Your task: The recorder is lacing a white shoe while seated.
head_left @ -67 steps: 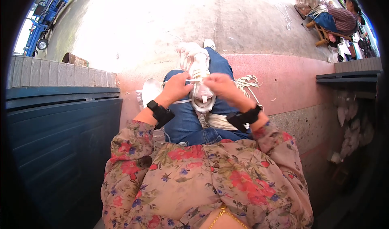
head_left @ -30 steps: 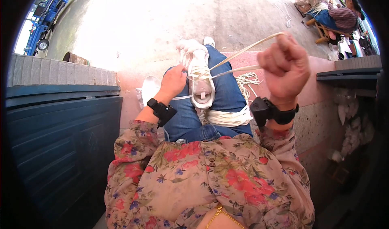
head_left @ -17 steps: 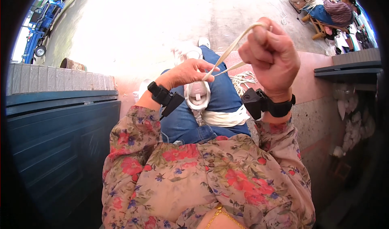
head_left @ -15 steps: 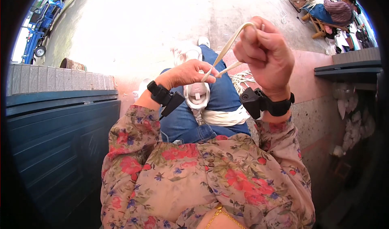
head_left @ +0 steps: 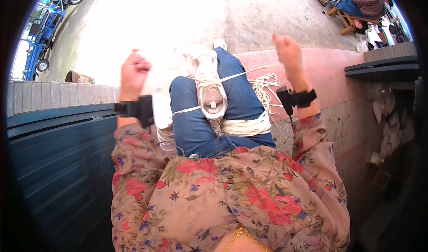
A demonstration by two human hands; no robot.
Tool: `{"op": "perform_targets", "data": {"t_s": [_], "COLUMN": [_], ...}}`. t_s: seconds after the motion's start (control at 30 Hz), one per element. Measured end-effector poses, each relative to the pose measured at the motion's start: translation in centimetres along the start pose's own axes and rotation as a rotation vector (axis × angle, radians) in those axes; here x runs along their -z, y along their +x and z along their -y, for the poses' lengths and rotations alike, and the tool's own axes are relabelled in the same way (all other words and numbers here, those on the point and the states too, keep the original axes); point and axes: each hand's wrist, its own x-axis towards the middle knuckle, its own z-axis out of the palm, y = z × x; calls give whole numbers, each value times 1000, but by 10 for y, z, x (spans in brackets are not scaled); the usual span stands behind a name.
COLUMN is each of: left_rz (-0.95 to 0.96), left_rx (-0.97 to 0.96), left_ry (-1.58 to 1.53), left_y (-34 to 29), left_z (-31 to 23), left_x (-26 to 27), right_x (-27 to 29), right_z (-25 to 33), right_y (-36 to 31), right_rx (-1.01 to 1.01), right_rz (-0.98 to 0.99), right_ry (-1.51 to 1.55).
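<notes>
A pale pink and white sneaker (head_left: 212,93) rests upright between my knees, its heel opening toward me. A cream shoelace (head_left: 249,72) runs from its right side up to my right hand (head_left: 290,55), which is closed on it and slightly blurred. Out to the left, my left hand (head_left: 134,72) is raised in a fist; the lace on that side leaves the shoe toward it and fades into the glare. Another lace length crosses my left thigh. A bundle of cream laces (head_left: 246,126) lies across my right thigh.
More loose laces (head_left: 267,89) lie on the pink ledge beside my right leg. Blue panelled doors (head_left: 62,154) stand at my left. At the far right, a person (head_left: 363,2) sits near a wooden stool. A blue three-wheeled vehicle (head_left: 47,24) is parked at far left.
My hands, which were close together over the shoe handling a looped lace, have moved wide apart, left hand leftward and right hand slightly right. The lace on the right now stretches sideways; the shoe is fully visible.
</notes>
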Motion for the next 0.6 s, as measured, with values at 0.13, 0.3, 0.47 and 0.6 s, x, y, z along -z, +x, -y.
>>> {"op": "perform_targets", "data": {"t_s": [0.13, 0.3, 0.47, 0.6], "left_rz": [-199, 50, 312, 285], "left_rx": [-238, -126, 77, 7], "left_ry": [324, 1113, 1224, 1363], "left_y": [-17, -40, -66, -74], "left_z": [-28, 35, 91, 109], "left_x": [-2, -2, -2, -3], "right_x": [-50, -92, -112, -113], "right_z": [-65, -57, -72, -61], "right_y": [-42, -74, -74, -78], "right_rx": [372, 322, 460, 430], "right_rz": [330, 597, 339, 359], "right_ry": [31, -330, -389, -555]}}
